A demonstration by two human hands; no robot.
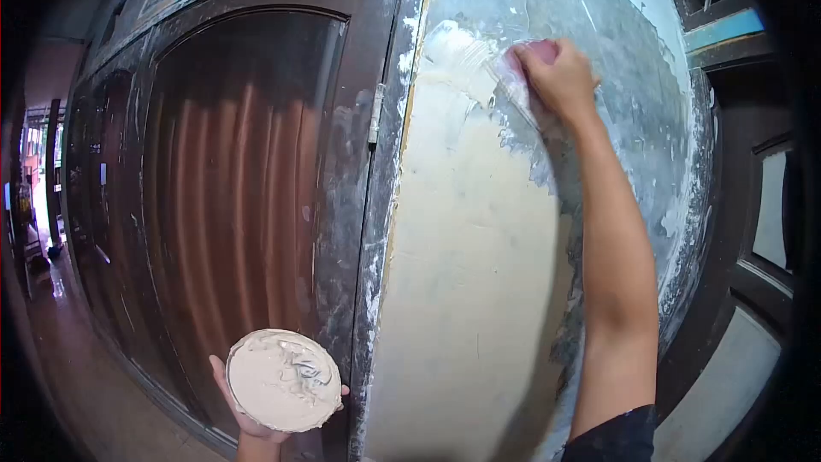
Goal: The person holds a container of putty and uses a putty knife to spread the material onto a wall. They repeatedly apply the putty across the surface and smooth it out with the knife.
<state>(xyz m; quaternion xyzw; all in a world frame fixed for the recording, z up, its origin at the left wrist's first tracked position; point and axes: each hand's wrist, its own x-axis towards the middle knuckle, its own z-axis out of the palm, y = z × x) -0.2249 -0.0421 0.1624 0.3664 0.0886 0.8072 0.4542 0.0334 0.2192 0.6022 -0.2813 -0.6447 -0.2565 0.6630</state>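
Note:
My right hand (560, 77) grips a pinkish putty scraper (520, 90), its edge pressed to the wall at the upper border of the cream coat. Cream filler (479, 205) covers the left and lower part of the grey wall (616, 60), with a fresh thick smear (453, 44) just left of the scraper. Low on the left, my left hand (224, 381) holds a round container of putty (265, 381) from below, fingers curled round its sides. The putty inside is pale beige and heaped, with a scooped hollow on its right side.
A dark wooden door (231, 171) with a metal hinge (376, 115) stands left of the wall, its frame streaked with white. Another dark door with pale panels (727, 376) is at the right. The tiled floor (94, 376) shows at lower left.

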